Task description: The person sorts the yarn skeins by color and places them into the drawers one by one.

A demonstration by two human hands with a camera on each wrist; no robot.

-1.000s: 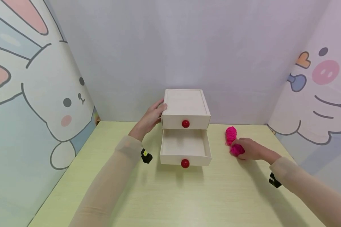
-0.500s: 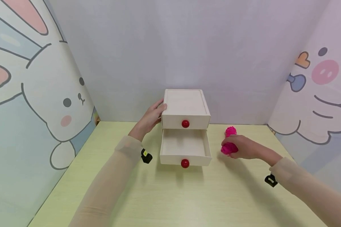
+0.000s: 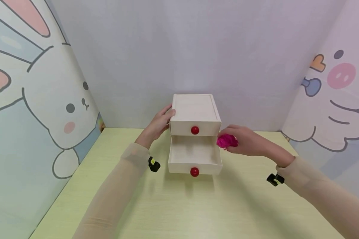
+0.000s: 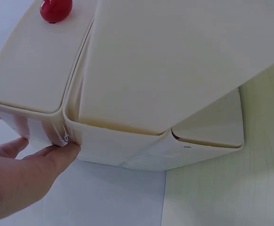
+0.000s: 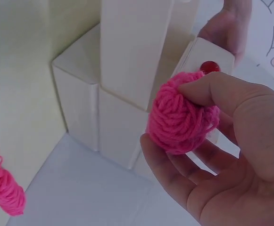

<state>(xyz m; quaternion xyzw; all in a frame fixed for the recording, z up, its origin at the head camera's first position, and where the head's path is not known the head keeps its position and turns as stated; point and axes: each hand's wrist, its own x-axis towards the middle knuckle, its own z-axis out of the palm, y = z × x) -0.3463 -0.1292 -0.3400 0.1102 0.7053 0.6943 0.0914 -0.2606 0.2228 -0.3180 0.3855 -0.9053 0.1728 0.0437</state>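
Note:
A white cabinet of small drawers (image 3: 194,108) with red knobs stands at the back of the table, its middle drawer (image 3: 195,168) pulled out. No contents show in that drawer in the head view. At the cabinet's upper left side is my left hand (image 3: 158,124), its fingertips (image 4: 66,155) resting against the side wall. My right hand (image 3: 248,141) holds a pink yarn ball (image 5: 181,115) between thumb and fingers, raised beside the drawer's right rear. A second pink yarn bundle (image 5: 5,188) lies on the table in the right wrist view; the right hand hides it in the head view.
Below the pulled-out drawer sits a shut lower drawer (image 4: 217,125). A pale wood-grain table (image 3: 179,212) extends to the front. Behind stands a plain grey-white wall (image 3: 137,66), with cartoon-printed panels (image 3: 54,109) on both sides.
My right hand has lifted the yarn ball off the table and carried it left and up to the open drawer's right side. The left hand and cabinet have stayed in place.

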